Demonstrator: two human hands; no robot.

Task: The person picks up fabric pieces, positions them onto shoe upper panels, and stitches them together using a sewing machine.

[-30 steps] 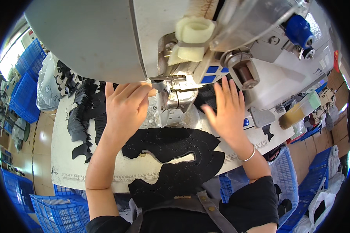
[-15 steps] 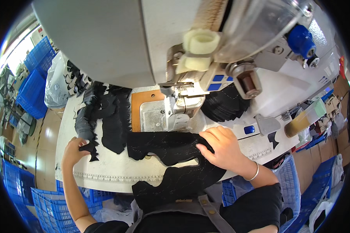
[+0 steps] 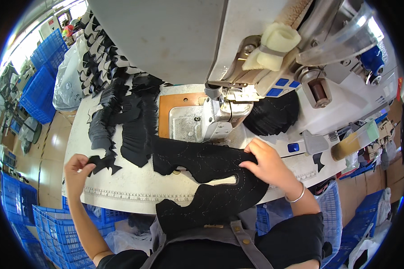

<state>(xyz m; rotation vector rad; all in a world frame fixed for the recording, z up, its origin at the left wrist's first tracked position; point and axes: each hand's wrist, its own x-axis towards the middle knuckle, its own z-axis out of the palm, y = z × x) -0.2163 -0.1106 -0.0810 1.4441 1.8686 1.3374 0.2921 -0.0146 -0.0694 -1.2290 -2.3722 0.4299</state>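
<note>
At the table's left edge, my left hand (image 3: pixel 77 171) pinches the tip of a small black cut piece (image 3: pixel 106 164) with jagged ends. That piece lies at the near end of a row of overlapping black pieces (image 3: pixel 104 127). My right hand (image 3: pixel 270 165) grips the upper right edge of a large curved black fabric piece (image 3: pixel 197 158), thumb on top. The large piece has light stitch lines and a narrow slot, and drapes over the table's front edge onto my lap. Just beyond it stands the sewing machine's head (image 3: pixel 231 114).
A second row of black pieces (image 3: pixel 134 134) lies left of the machine's orange plate (image 3: pixel 165 110). Fanned black pieces (image 3: pixel 276 114) sit behind the machine head. A bottle of brown liquid (image 3: pixel 343 148) is at right. Blue crates (image 3: pixel 60 233) stand below the white table (image 3: pixel 130 195).
My left hand has drawn the small black piece slightly left, away from the row. My right hand still grips the large piece. The whole view has shifted a little.
</note>
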